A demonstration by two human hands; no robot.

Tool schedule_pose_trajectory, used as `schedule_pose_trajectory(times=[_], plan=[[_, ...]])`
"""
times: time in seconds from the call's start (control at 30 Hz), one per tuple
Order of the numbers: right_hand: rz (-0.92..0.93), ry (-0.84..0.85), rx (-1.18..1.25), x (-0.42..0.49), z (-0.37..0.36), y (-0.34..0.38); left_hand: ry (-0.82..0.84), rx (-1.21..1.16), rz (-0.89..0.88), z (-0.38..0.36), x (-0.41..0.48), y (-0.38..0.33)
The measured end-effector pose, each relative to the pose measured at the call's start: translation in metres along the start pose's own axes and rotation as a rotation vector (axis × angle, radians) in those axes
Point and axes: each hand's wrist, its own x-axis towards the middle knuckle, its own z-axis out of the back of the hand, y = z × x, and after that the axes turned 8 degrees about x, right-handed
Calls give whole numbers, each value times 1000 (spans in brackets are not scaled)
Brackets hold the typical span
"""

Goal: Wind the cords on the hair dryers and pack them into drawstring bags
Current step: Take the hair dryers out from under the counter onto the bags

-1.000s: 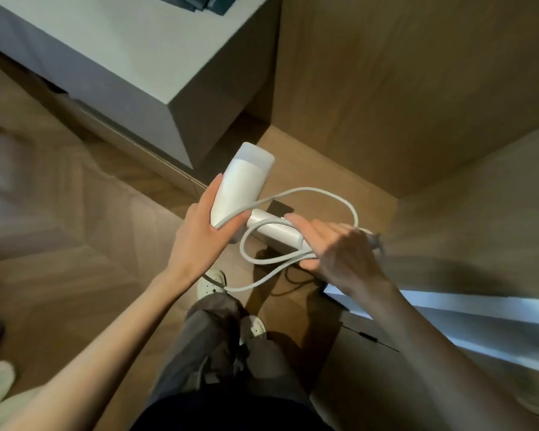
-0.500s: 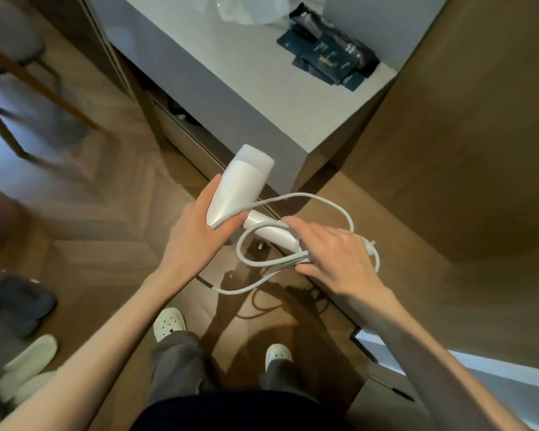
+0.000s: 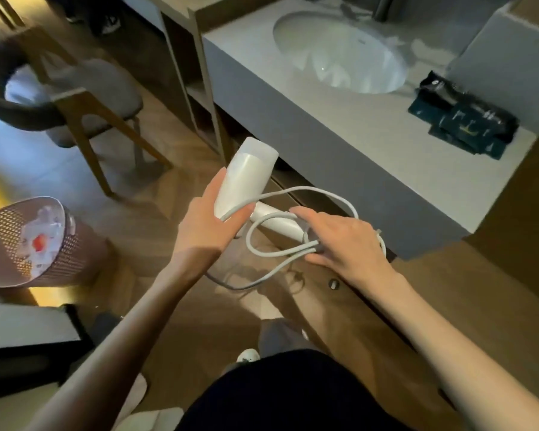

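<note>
My hair dryer [image 3: 245,181] looks smooth matt white plastic, cord [image 3: 311,188] w/ a rubbery satin skin. Wood-grain floor [image 3: 156,225]; sink [image 3: 355,66] glossy ceramic, bin [image 3: 3,237] perforated metal.

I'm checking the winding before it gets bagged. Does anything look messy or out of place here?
The cord is not neat yet: uneven loops stick out from the right hand at the hair dryer handle, and one strand sags below the left hand. Nothing looks damaged.

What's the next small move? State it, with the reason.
Probably draw the drooping cord up into another loop: the left hand grips the hair dryer, the right hand pinches gathered loops at the handle, and slack hangs below them.
</note>
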Motion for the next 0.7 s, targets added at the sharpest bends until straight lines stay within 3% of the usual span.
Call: schedule_pose_trajectory(times=[0.3, 0.7], plan=[[86, 26, -20, 175, -42, -7, -69, 60, 28, 76, 131, 68], [154, -11, -34, 418, -45, -31, -189, 47, 92, 182, 334, 103]])
